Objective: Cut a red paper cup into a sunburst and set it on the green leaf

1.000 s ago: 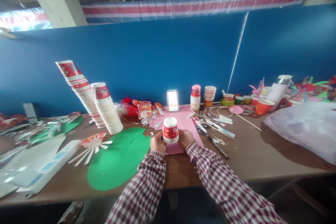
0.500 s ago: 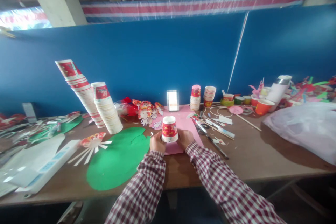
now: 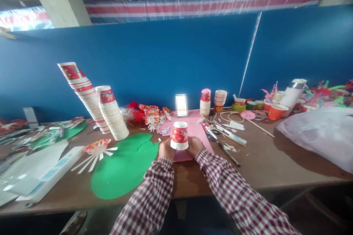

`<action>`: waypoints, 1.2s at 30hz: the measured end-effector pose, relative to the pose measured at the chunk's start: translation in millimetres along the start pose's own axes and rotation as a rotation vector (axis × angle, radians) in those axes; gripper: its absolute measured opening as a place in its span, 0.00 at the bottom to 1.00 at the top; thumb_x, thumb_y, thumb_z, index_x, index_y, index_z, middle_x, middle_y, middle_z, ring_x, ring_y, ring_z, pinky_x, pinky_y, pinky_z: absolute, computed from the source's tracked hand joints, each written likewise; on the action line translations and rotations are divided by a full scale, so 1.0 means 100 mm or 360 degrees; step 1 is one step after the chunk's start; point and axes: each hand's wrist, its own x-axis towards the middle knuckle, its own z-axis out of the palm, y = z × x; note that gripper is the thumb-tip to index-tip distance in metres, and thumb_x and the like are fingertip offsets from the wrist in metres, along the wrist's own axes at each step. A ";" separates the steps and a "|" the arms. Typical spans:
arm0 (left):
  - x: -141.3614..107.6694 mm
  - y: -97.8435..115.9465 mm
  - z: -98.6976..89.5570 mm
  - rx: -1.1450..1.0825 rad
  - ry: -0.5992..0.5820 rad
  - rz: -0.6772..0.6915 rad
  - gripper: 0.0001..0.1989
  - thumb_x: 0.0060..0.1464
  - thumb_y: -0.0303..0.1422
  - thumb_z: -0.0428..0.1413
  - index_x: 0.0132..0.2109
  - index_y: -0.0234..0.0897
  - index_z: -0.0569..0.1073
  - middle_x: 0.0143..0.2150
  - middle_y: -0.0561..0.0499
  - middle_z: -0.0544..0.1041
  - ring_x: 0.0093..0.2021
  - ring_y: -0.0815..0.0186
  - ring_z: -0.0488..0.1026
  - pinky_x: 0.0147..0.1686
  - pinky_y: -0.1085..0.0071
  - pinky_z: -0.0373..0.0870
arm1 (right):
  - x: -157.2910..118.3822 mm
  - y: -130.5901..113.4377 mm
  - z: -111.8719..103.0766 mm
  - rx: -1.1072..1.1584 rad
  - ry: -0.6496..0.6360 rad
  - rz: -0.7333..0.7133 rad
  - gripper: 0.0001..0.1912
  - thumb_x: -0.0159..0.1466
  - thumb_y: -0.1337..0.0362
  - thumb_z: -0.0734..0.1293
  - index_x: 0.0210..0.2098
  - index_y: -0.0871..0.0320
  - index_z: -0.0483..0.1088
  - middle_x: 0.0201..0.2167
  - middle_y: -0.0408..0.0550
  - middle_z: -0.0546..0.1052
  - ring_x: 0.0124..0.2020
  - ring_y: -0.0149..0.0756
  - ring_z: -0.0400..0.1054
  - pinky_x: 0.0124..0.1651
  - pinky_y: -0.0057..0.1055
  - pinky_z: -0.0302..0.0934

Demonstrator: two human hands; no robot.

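Observation:
A red and white paper cup (image 3: 179, 135) is held bottom-up between my two hands, over the pink paper (image 3: 197, 126). My left hand (image 3: 166, 149) closes on its left side near the rim. From the right, my right hand (image 3: 195, 146) grips the same cup; the fingertips of both hands are hidden behind it. A green paper sheet (image 3: 124, 169) lies to the left of my left hand. Small printed paper figures (image 3: 153, 119) rest just beyond it.
Two tall stacks of paper cups, one leaning (image 3: 87, 95) and one nearer (image 3: 113, 117), stand at the left. Pens (image 3: 228, 154) and scraps lie to the right. A plastic bag (image 3: 320, 136) and a white flask (image 3: 293, 95) are at far right. A blue partition (image 3: 154, 58) rises behind.
The cup has shifted slightly to the right and turned a little between my hands, so its printed pattern shows differently. Both arms stay nearly in place.

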 end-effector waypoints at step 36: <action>-0.03 0.06 -0.08 0.0197 -0.0008 -0.0081 0.13 0.43 0.30 0.52 0.39 0.35 0.74 0.25 0.51 0.75 0.26 0.67 0.69 0.27 0.76 0.61 | -0.01 -0.06 -0.11 -0.0106 -0.0033 0.0144 0.13 0.62 0.62 0.56 0.37 0.58 0.70 0.33 0.52 0.77 0.35 0.37 0.71 0.30 0.26 0.50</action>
